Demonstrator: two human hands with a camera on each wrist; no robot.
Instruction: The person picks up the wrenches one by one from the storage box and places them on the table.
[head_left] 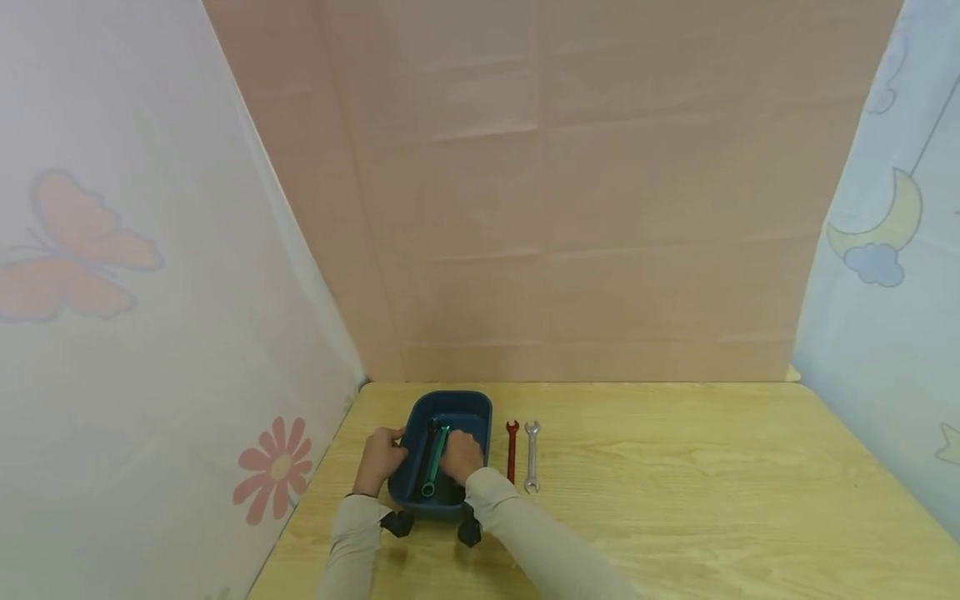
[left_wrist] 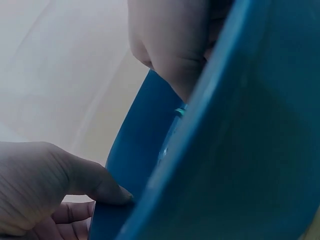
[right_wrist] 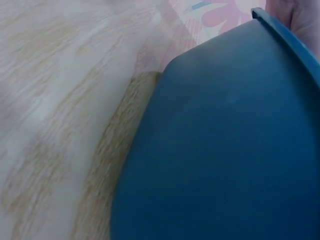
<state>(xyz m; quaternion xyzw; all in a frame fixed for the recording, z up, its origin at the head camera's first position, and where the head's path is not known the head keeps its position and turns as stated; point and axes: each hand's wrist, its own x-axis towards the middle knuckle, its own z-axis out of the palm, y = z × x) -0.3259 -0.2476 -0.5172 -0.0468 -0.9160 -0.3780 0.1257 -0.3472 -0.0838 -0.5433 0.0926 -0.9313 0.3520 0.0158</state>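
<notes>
A dark blue plastic bin (head_left: 483,408) stands toward the left of the table. My left hand (head_left: 378,458) grips its left rim, the thumb inside the wall and the fingers outside, as the left wrist view also shows. My right hand (head_left: 461,457) reaches down into the bin from the right side, its knuckles up and its fingertips hidden. Whether it holds anything I cannot tell. Just left of it lies a green wrench (head_left: 435,467), slanting along the bin, with a black wrench (head_left: 426,458) beside it. The bin's outer wall (right_wrist: 215,140) fills most of the right wrist view.
Right of the bin, a red wrench (head_left: 512,450) and a silver wrench (head_left: 532,457) lie side by side on the wood-grain table (head_left: 675,483). A patterned cloth wall (head_left: 150,375) rises along the left edge, and a plain tan sheet (head_left: 585,208) hangs behind.
</notes>
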